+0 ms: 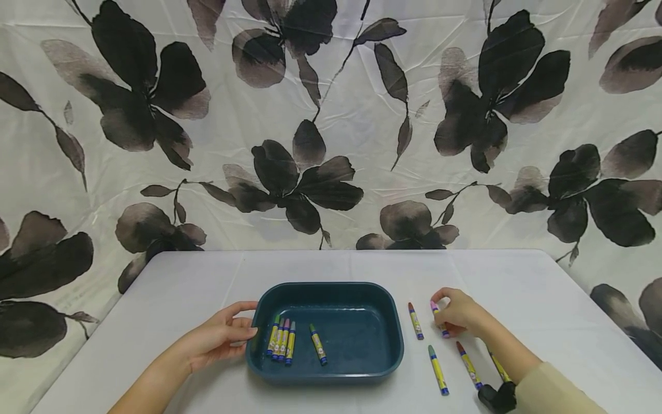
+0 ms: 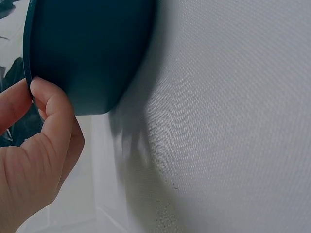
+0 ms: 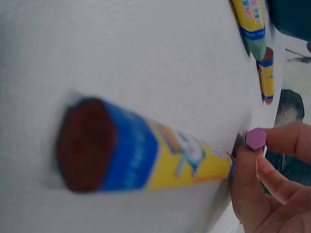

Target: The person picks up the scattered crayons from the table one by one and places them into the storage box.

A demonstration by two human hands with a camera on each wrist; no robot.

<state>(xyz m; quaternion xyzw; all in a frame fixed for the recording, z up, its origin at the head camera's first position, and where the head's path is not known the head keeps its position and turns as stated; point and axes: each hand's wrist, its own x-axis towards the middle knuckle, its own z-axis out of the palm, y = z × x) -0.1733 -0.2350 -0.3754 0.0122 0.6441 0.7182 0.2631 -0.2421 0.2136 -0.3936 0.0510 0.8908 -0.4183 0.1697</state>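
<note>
Right hand (image 1: 457, 313): thumb and fingers pinching one pink-purple crayon (image 1: 434, 307), right of dark teal tray (image 1: 351, 378). Left hand (image 1: 219, 339): pinching tray's left rim. Tray contents: five crayons (image 1: 281, 340), four grouped left.

The purple crayon (image 1: 434, 307), in a yellow and blue wrapper, is pinched by the right hand (image 1: 460, 313), its tip pointing towards eleven o'clock. It is at three o'clock from the dark teal tray (image 1: 357, 374), which is rectangular, round-cornered, and stands upright on the worktop (image 1: 196, 276). Inside, five crayons (image 1: 318, 346) lie, four grouped towards nine o'clock.
</note>
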